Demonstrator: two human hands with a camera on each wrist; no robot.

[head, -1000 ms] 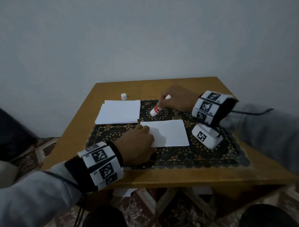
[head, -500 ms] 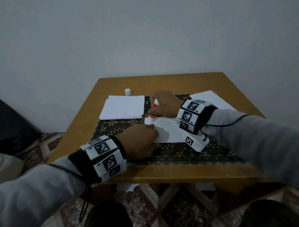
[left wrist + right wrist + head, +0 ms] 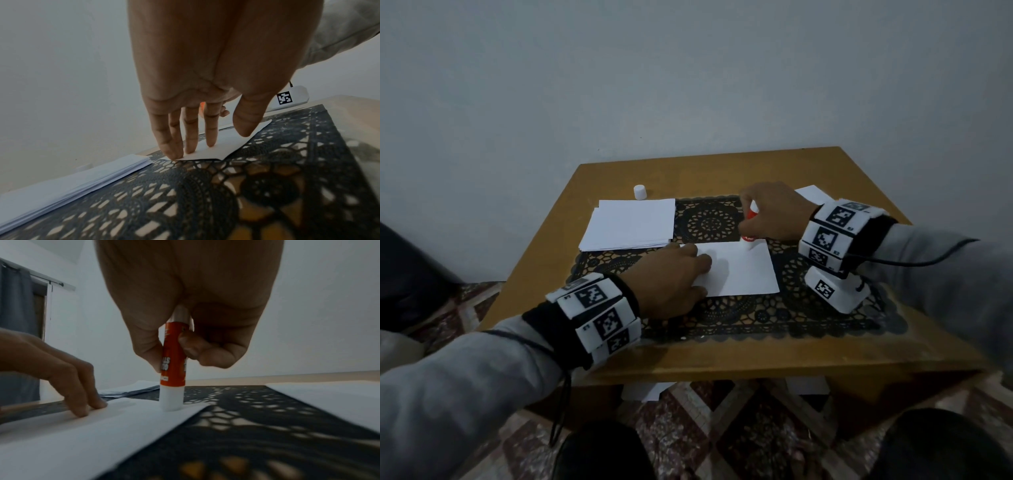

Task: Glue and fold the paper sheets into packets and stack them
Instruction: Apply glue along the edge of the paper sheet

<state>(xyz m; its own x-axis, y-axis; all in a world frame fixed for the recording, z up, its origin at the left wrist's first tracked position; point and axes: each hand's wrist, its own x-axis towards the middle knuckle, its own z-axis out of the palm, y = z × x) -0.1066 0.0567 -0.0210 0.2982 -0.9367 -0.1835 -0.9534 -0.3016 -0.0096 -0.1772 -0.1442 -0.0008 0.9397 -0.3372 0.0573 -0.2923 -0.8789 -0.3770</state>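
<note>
Paper sheet pinned flat by my left hand's straight fingers, my right hand gripping glue stick upright on it.

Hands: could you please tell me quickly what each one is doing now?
Left hand: open, fingers pressing the sheet.
Right hand: holding the glue stick.

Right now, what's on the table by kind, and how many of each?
Glue stick: 1
Glue cap: 1
Single sheet being glued: 1
Paper stack: 1
Paper at far right: 1
Lace mat: 1
Total: 6
</note>
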